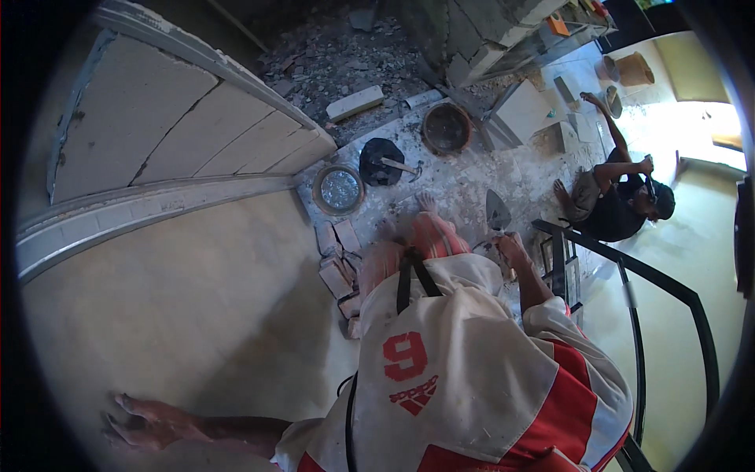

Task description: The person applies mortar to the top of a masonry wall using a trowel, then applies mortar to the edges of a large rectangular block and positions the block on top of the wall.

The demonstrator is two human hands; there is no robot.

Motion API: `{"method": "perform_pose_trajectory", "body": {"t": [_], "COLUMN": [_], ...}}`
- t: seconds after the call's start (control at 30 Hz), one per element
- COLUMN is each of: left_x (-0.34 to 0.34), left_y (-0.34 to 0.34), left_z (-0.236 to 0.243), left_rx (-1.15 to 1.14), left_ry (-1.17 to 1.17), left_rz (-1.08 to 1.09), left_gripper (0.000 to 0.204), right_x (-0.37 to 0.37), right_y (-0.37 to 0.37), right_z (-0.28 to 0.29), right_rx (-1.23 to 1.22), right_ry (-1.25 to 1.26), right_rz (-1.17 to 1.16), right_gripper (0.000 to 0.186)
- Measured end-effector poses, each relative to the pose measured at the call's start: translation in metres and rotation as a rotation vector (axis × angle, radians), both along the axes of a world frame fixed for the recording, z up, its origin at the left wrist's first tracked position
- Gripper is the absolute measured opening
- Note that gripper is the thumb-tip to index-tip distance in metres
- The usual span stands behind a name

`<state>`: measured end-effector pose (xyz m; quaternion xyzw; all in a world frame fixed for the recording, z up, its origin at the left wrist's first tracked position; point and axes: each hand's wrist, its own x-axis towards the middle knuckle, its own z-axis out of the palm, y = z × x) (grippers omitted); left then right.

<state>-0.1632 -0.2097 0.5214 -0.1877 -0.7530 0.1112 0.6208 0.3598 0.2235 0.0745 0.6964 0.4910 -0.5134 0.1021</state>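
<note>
My right hand (513, 250) is closed round the handle of a pointed trowel (496, 211), its grey blade directed away from me over the dusty floor. Out to the left, my left hand (149, 423) is stretched toward the pale wall (181, 315) with fingers apart and nothing in them; whether it touches the wall I cannot tell. Beyond my knees stand a round basin (339, 167) with what looks like water in it and a dark round object (377, 169) with a hammer (401, 164) lying across it. A brown round tub (447, 153) sits farther off.
Broken bricks (336, 277) are piled by my left leg. Rubble (338, 59) covers the far floor, with a pale block (355, 103) nearby. A black metal railing (653, 275) rises on the right. Past it a co-worker (617, 197) in dark clothes crouches near pale slabs (523, 114).
</note>
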Motion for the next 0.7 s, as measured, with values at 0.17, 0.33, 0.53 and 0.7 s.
{"method": "perform_pose_trajectory", "body": {"t": [0.17, 0.33, 0.53, 0.7], "left_x": [0.042, 0.093, 0.163, 0.194], "left_y": [0.042, 0.105, 0.214, 0.303], "left_z": [-0.05, -0.154, -0.251, -0.327], "left_rx": [0.021, 0.19, 0.723, 0.787], "left_ry": [-0.175, -0.799, -1.582, -2.047], "left_rz": [-0.304, -0.282, -0.276, -0.242], "left_gripper": [0.038, 0.034, 0.039, 0.046], "right_x": [0.026, 0.035, 0.054, 0.02], "right_y": [0.024, 0.067, 0.109, 0.164], "right_z": [-0.021, -0.036, -0.112, -0.097], "right_rx": [-0.001, 0.052, 0.028, -0.235], "right_ry": [0.012, 0.032, 0.46, 0.467], "right_rz": [-0.056, 0.239, -0.054, -0.597], "right_gripper": [0.024, 0.018, 0.017, 0.015]}}
